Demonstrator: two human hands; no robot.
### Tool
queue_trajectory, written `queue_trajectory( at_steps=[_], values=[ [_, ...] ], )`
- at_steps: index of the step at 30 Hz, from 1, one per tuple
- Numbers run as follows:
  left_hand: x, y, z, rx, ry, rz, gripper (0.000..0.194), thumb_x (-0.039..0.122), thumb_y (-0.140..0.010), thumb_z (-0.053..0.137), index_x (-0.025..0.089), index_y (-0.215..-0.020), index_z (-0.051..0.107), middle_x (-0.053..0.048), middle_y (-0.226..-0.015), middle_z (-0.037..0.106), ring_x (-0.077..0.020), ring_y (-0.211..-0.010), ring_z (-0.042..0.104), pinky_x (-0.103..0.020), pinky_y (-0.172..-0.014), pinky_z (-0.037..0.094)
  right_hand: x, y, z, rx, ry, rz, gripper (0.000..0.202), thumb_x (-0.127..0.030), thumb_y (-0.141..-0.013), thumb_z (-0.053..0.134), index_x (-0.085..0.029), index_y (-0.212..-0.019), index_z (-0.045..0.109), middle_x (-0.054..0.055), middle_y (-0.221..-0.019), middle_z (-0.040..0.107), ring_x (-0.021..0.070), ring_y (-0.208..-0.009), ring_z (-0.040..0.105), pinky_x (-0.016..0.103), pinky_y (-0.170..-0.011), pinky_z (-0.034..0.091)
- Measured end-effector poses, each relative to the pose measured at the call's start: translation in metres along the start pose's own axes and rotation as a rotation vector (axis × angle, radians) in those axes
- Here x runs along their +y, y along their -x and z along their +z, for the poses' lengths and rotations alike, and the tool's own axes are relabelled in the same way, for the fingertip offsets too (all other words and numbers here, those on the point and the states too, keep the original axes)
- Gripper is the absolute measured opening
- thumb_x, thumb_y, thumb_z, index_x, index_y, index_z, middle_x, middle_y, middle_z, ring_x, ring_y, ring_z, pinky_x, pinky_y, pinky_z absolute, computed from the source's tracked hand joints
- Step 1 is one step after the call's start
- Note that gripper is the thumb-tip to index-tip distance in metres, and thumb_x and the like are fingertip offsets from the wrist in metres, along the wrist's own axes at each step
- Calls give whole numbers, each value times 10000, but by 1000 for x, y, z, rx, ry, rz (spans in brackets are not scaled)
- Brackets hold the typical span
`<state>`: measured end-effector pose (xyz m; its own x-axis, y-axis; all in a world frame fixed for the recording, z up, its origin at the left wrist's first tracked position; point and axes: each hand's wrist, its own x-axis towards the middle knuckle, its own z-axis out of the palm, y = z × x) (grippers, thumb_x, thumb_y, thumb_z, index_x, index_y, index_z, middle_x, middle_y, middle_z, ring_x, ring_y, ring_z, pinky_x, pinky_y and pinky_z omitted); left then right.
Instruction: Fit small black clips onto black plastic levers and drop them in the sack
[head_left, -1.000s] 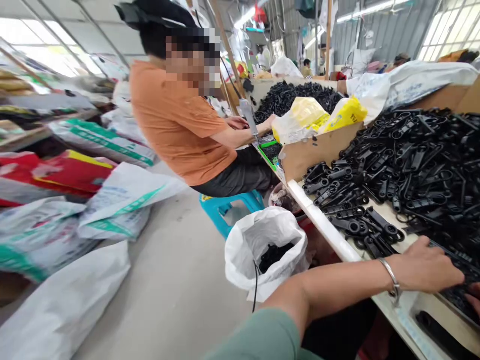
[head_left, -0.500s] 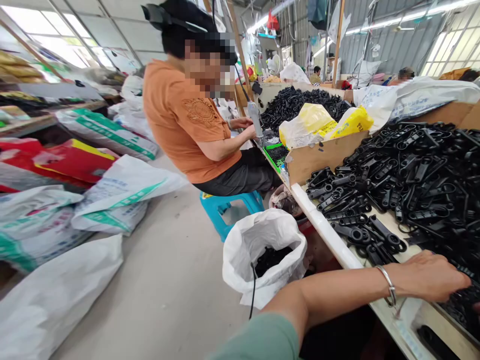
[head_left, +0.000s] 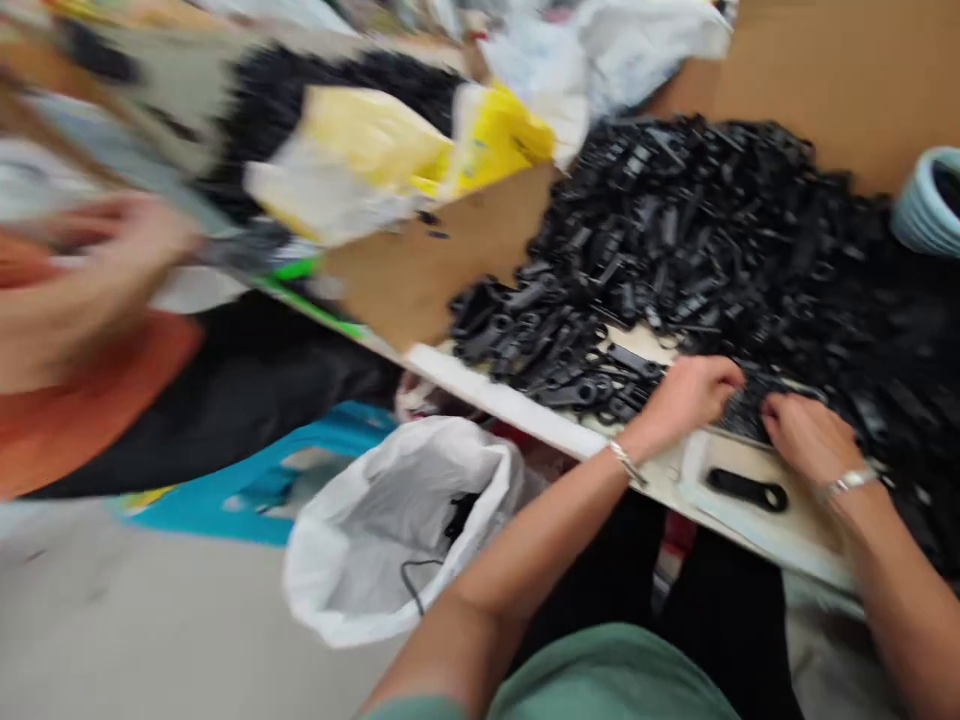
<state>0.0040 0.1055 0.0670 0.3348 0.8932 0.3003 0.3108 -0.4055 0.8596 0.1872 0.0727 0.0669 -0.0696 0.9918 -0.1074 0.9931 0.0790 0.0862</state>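
A: Left hand (head_left: 686,395) and right hand (head_left: 806,435) press curled fingers into the black plastic clips (head_left: 712,250); grip unclear.
B: Risk: clips beside the table edge (head_left: 510,395) could spill off.

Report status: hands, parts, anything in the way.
Left hand and right hand both on black plastic parts, grip unclear. Cardboard divider left of pile.

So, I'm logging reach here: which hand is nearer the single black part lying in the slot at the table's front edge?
Right. The right hand sits just above the single black part; the left hand lies further off, up and to its left.
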Motion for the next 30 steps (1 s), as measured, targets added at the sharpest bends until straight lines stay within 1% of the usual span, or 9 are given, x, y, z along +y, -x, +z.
queue_trajectory(
  at_steps=[2,6,8,11,13,15,20,26,30],
  values=[
    [-4,1,2,69,297,-126,140,16,-717,658,149,-700,698,24,-685,688,-100,-674,624,-231,-683,495,-5,-2,-6,15,16,4,293,-185,-907,377,-186,-928,669,173,-988,696,321,-878,690,399,-679,492],
    [-1,8,5,40,517,-219,68,66,-766,651,131,-746,649,44,-585,612,-59,-545,581,-173,-497,412,4,-1,-5,66,-63,48,238,-174,-905,438,-179,-963,669,148,-1025,689,270,-922,674,382,-777,503],
    [4,14,7,61,645,-257,56,103,-739,689,128,-751,640,35,-592,621,-73,-547,609,-161,-448,390,10,4,-6,138,-357,84,170,-185,-880,497,-168,-876,666,106,-882,697,223,-821,667,356,-761,515],
    [12,24,10,87,841,-294,163,159,-648,777,123,-739,647,16,-613,650,-102,-573,652,-164,-440,410,11,14,-10,122,-1093,147,128,-287,-789,663,-161,-799,652,31,-696,657,141,-615,608,284,-632,529],
    [15,29,12,83,920,-309,218,188,-610,812,123,-747,656,-2,-666,687,-111,-603,670,-168,-464,430,7,25,-11,77,-1502,149,238,-346,-690,776,-165,-788,655,21,-721,665,113,-590,590,253,-581,532],
    [18,34,14,69,977,-329,237,191,-600,825,125,-762,665,-20,-735,720,-113,-640,683,-173,-501,449,-1,38,-12,62,-1714,133,298,-355,-633,834,-182,-809,667,12,-778,679,97,-615,597,231,-585,542],
    [21,45,20,73,1038,-353,225,184,-601,826,140,-768,682,-20,-767,741,-116,-685,684,-199,-587,482,-20,60,-6,91,-1826,140,295,-379,-664,829,-224,-861,674,-13,-820,667,82,-650,597,211,-620,562],
    [27,58,25,122,1056,-403,220,188,-585,833,139,-746,692,-17,-742,745,-106,-667,678,-188,-585,480,-31,71,1,49,-1976,159,264,-380,-697,819,-233,-851,664,-41,-729,628,51,-559,532,156,-505,501],
    [28,64,26,114,1072,-393,220,188,-602,836,142,-753,683,-8,-736,738,-98,-670,673,-184,-593,482,-33,79,4,114,-1975,169,231,-335,-713,806,-244,-888,686,-34,-767,650,59,-610,575,166,-560,534]
  ],
)
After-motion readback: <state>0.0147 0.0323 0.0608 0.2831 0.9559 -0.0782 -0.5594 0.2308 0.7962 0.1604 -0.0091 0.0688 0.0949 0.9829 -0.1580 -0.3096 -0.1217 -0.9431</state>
